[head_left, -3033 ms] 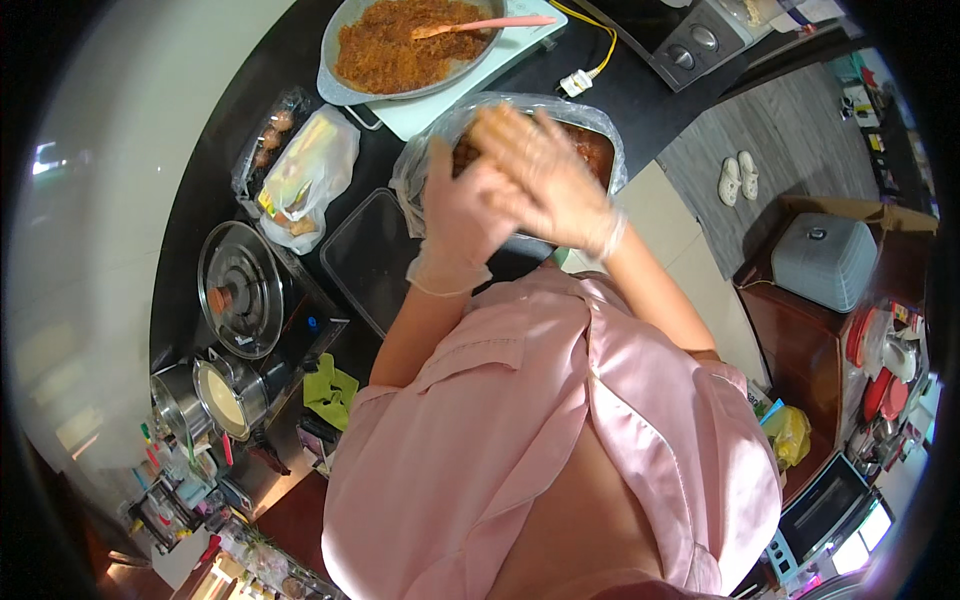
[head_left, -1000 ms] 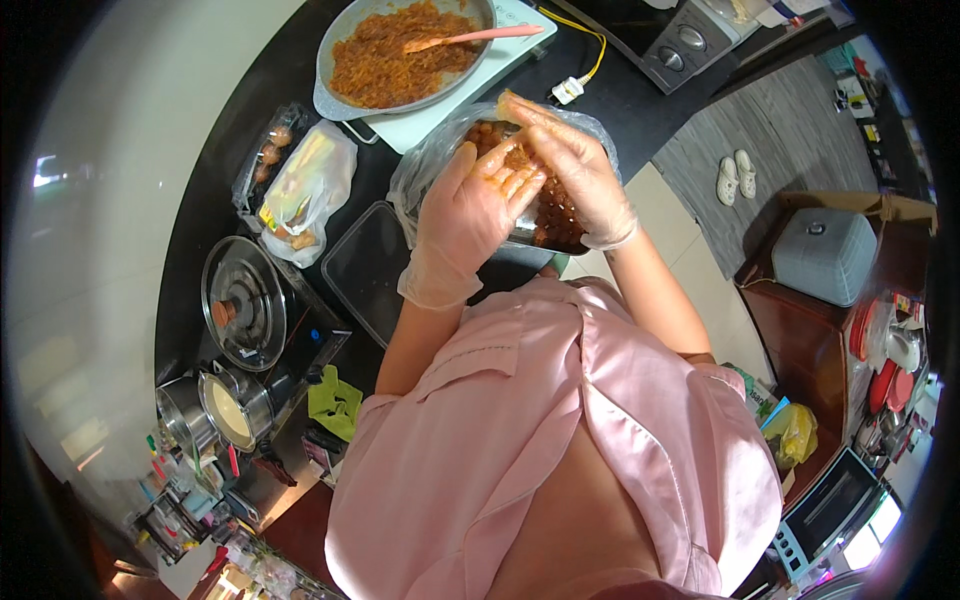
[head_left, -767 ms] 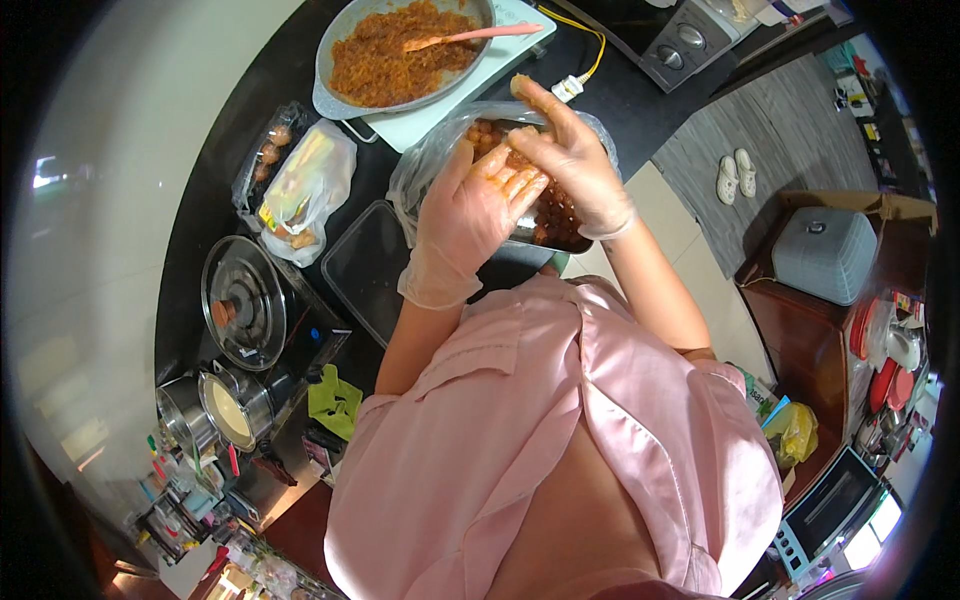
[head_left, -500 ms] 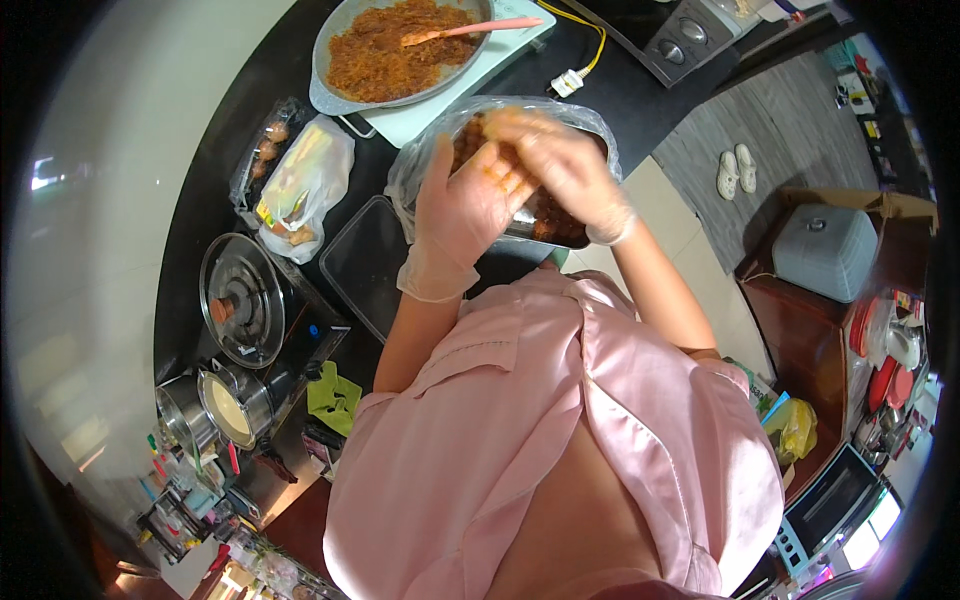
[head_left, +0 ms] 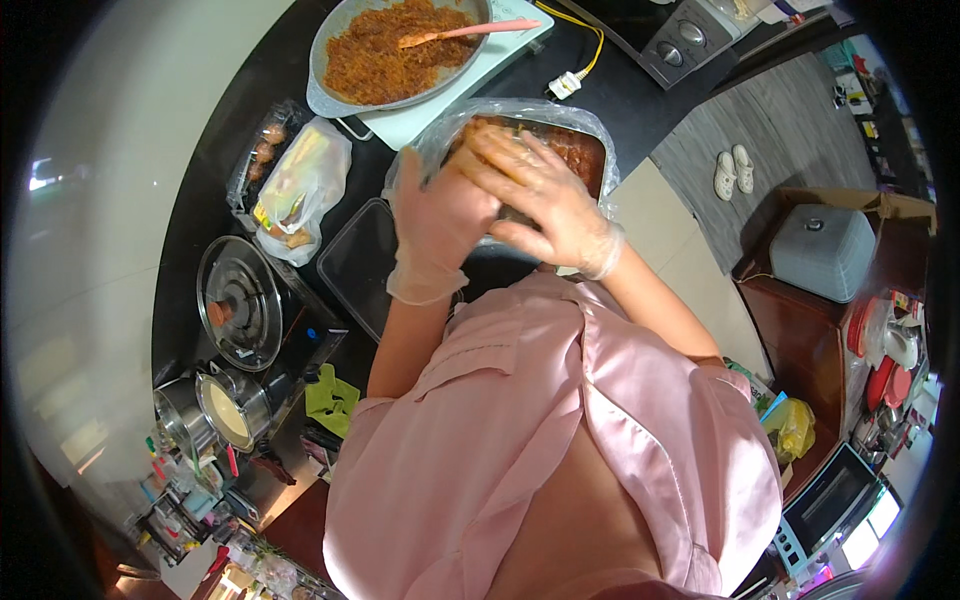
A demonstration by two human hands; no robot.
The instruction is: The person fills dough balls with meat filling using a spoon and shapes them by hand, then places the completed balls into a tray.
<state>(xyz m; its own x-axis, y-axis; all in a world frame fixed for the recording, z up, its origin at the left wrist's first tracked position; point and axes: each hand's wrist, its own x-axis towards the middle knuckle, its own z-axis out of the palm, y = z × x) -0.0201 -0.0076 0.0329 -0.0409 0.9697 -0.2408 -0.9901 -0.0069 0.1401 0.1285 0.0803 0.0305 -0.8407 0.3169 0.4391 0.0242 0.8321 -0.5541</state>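
Both my hands wear thin clear gloves and meet above a metal tray (head_left: 606, 178) lined with a clear plastic bag (head_left: 428, 150). Reddish-brown food (head_left: 575, 150) in small lumps fills part of the tray. My left hand (head_left: 438, 215) is flat with its thumb stretched out, its fingertips hidden under the other hand. Across them lies my right hand (head_left: 545, 200), fingers extended and a little apart, smeared orange. Whether anything sits between the palms is hidden.
Beyond the tray, a grey pan (head_left: 317, 85) of shredded orange-brown filling holds a pink spatula (head_left: 480, 30), on a white cooker (head_left: 400, 125). To the left are a bagged package (head_left: 310, 180), packed eggs (head_left: 265, 150), a black tray (head_left: 350, 260) and a glass lid (head_left: 240, 305).
My right hand has shifted left and nearer, over the left fingers. My left hand has moved slightly left, and more of the food at the tray's right shows.
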